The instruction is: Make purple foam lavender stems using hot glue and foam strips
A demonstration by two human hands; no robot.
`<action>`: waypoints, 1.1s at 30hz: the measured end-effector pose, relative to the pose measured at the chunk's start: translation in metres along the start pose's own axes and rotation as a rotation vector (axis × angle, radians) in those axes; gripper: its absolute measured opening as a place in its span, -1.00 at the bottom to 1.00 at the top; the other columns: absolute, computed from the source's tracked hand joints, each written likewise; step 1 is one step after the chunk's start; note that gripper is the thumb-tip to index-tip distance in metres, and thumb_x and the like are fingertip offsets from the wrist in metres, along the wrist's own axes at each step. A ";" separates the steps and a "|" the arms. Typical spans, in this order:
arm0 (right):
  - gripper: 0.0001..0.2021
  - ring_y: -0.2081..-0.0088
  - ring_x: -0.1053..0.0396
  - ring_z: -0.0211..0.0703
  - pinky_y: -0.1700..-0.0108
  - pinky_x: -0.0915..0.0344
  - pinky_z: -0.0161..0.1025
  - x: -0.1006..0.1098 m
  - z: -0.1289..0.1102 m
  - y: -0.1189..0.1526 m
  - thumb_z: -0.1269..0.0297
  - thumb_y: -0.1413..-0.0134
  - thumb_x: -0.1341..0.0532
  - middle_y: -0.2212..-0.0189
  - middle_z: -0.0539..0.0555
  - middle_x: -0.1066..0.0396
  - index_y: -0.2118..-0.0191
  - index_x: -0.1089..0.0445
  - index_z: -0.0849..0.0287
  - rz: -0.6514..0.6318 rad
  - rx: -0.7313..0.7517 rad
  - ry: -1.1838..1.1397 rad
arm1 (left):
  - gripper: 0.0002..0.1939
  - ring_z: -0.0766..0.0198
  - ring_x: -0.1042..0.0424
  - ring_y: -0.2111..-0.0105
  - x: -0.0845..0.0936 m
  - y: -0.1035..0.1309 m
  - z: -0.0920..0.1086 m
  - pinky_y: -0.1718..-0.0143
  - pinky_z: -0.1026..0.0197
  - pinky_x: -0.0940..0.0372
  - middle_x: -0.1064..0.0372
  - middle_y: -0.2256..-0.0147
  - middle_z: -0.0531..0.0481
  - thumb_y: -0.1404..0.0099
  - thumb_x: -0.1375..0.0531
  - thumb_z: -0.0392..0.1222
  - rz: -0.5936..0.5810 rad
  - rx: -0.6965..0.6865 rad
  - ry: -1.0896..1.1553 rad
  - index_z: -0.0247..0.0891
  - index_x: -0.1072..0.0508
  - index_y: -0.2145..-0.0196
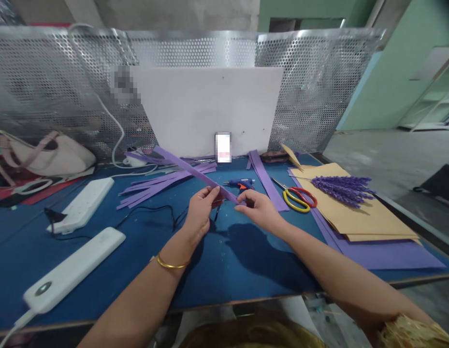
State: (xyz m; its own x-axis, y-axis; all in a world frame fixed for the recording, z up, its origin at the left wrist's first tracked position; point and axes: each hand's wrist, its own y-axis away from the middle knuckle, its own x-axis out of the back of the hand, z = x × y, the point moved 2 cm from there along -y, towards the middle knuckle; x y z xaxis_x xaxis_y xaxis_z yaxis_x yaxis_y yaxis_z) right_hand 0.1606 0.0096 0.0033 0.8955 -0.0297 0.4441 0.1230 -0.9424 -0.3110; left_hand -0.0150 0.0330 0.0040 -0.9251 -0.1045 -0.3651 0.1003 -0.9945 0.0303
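A long purple paper strip (pixel 188 167) runs slantwise between my hands, above the blue table. My left hand (pixel 204 205) pinches it partway along, thumb on top. Its far end sticks up to the left. My right hand (pixel 258 208) grips the near end between thumb and fingers; that end is partly hidden by the fingertips. Just beyond my hands lies a blue glue gun (pixel 242 183) with an orange trigger. To the right rest scissors (pixel 300 199) with red and yellow handles, beside a wider purple paper strip (pixel 269 183).
Several cut purple strips (pixel 162 183) lie at the left. Tan paper sheets (pixel 369 220) over purple sheets carry a purple lavender bunch (pixel 342 189). Two white power strips (pixel 75 270) and a black cord occupy the left side. A phone (pixel 223 147) leans against a white board (pixel 213 106).
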 end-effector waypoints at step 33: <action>-0.72 0.16 -0.46 0.08 0.18 -0.24 -0.18 0.011 0.069 -0.053 0.07 -0.15 -0.18 0.35 0.20 -0.51 0.45 -0.40 0.16 0.122 -0.387 0.400 | -0.55 0.42 -0.34 0.55 0.012 -0.009 0.006 0.49 0.36 -0.22 -0.42 0.53 0.08 0.22 -0.54 0.00 -0.014 0.115 0.047 -0.32 -0.59 0.41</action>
State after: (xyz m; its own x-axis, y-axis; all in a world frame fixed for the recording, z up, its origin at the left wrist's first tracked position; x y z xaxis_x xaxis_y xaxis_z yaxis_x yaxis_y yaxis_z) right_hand 0.1932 0.0816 -0.0332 0.6524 -0.1984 0.7314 -0.2039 -0.9755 -0.0827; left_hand -0.0292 0.0409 0.0046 -0.9078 -0.0929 -0.4090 0.0424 -0.9905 0.1309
